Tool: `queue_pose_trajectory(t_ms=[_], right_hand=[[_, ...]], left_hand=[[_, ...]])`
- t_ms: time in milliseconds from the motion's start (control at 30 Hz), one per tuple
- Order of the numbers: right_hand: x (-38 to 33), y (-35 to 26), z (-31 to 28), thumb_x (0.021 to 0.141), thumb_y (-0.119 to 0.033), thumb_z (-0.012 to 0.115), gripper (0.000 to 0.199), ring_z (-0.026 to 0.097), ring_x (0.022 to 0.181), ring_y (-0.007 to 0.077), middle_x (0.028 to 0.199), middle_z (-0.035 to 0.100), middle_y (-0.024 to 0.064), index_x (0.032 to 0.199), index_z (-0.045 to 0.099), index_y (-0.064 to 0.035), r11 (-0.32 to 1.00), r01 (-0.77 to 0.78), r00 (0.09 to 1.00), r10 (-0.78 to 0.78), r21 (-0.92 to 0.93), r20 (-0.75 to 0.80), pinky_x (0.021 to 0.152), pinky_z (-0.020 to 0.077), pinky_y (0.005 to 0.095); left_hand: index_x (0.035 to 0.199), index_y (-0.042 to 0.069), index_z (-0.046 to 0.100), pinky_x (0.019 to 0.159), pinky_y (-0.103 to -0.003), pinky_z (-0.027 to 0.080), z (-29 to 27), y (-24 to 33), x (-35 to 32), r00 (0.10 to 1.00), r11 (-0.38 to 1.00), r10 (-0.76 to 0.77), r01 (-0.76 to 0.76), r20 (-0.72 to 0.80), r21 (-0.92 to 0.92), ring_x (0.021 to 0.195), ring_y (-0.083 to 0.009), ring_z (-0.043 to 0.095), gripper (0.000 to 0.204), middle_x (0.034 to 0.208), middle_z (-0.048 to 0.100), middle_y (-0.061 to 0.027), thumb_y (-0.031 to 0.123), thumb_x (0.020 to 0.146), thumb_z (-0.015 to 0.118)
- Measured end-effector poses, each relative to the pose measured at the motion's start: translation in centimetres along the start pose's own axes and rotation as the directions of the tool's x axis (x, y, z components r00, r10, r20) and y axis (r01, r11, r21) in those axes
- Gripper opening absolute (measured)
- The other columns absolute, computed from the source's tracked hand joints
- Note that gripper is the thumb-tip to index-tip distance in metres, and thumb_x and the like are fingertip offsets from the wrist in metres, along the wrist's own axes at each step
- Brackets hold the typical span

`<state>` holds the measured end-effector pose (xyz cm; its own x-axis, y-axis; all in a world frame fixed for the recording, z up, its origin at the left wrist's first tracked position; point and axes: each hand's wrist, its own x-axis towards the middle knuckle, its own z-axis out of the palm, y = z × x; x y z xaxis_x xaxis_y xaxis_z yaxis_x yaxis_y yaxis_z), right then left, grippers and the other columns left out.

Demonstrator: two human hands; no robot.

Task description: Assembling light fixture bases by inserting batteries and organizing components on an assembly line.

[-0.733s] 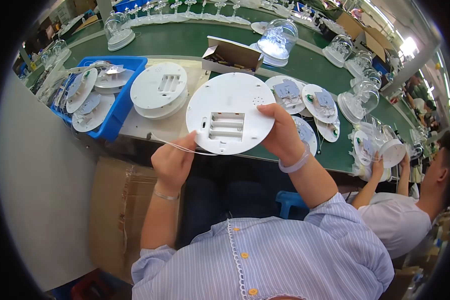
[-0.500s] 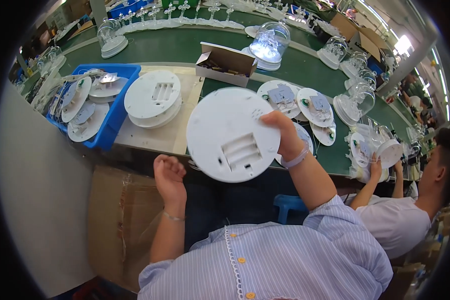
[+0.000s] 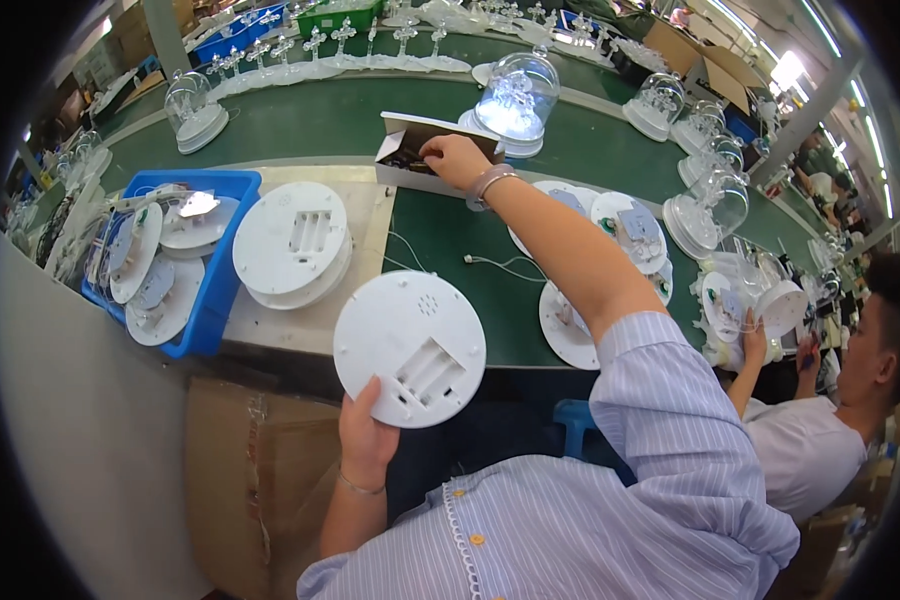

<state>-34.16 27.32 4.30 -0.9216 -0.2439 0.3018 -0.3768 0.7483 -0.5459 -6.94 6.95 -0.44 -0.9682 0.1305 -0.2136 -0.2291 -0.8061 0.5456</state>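
**One-handed hold, far reach**

My left hand (image 3: 368, 432) pinches the white round base (image 3: 410, 362) by its lower rim, off the bench edge (it may tip); my right hand (image 3: 457, 158) fingers curl into the small cardboard box (image 3: 410, 150), contents unseen.

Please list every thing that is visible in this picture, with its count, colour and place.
Round white plastic base with battery slot: one, held by left hand.
Stack of round white bases: one stack, on pale board.
Blue plastic bin: one, left, holds white discs.
Small open cardboard box: one, on green table.
Clear glass domes: several, one lit, far side.
Co-worker: one, right.
Left hand: grips base.
Right hand: fingers in box.
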Motion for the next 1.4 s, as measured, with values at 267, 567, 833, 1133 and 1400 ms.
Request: queue_pose_trajectory(t_ms=[267,567,833,1133,1400], right_hand=[[4.6,-0.4,1.3,0.066,-0.027,0.067,0.036,0.057,0.058,0.0191,0.072,0.06,0.0134,0.085,0.059,0.0026,0.994,-0.106,0.935,0.106,-0.018,0.339,0.055,0.0448,0.029],[5.3,-1.3,2.5,0.059,-0.017,0.067,0.039,0.054,0.087,0.0303,0.091,0.058,0.0182,0.092,0.056,0.0024,0.978,-0.01,0.965,0.064,-0.207,0.254,0.077,0.0428,0.0322],[5.6,1.6,2.9,0.06,-0.018,0.064,0.039,0.056,0.085,0.0312,0.091,0.058,0.0171,0.096,0.055,-0.0038,0.972,0.176,0.964,-0.137,-0.157,0.229,0.075,0.0438,0.0359],[4.0,-1.0,3.8,0.071,-0.006,0.051,0.03,0.054,0.092,0.0273,0.101,0.056,0.0114,0.099,0.058,-0.0134,0.923,0.214,0.93,-0.092,-0.321,0.355,0.077,0.0437,0.0346],[2.6,-0.3,3.3,0.07,-0.01,0.053,0.019,0.057,0.074,0.0289,0.078,0.06,0.0143,0.087,0.062,-0.0083,0.999,0.028,1.0,-0.028,0.02,0.013,0.067,0.045,0.0351]], left_hand=[[0.124,-0.002,0.026,0.095,-0.037,0.029,-1.2,-0.2,-0.3,1.0,1.0,-0.008,0.008,-0.007,0.015,0.113,-0.0261,0.038,0.047,0.123,0.037,-0.0152,0.003,0.08,0.042],[0.124,-0.002,0.026,0.095,-0.036,0.029,-1.3,-0.4,-0.1,1.0,1.0,-0.021,0.022,0.009,-0.021,0.113,-0.0258,0.038,0.047,0.123,0.037,-0.0144,0.004,0.08,0.042],[0.125,-0.003,0.024,0.095,-0.038,0.029,-1.4,-0.8,0.5,0.998,0.998,-0.046,0.048,-0.045,0.039,0.113,-0.0286,0.037,0.051,0.124,0.036,-0.0164,0.008,0.079,0.042],[0.12,-0.007,0.031,0.091,-0.043,0.032,-4.1,-1.2,0.2,0.958,0.982,-0.07,0.115,-0.278,0.15,0.105,-0.0313,0.041,0.042,0.118,0.041,-0.0179,0.02,0.087,0.033],[0.123,-0.005,0.025,0.093,-0.044,0.029,-1.1,-0.3,-0.5,0.956,0.975,-0.088,0.14,-0.28,0.172,0.111,-0.032,0.036,0.044,0.123,0.034,-0.0192,0.019,0.087,0.032]])
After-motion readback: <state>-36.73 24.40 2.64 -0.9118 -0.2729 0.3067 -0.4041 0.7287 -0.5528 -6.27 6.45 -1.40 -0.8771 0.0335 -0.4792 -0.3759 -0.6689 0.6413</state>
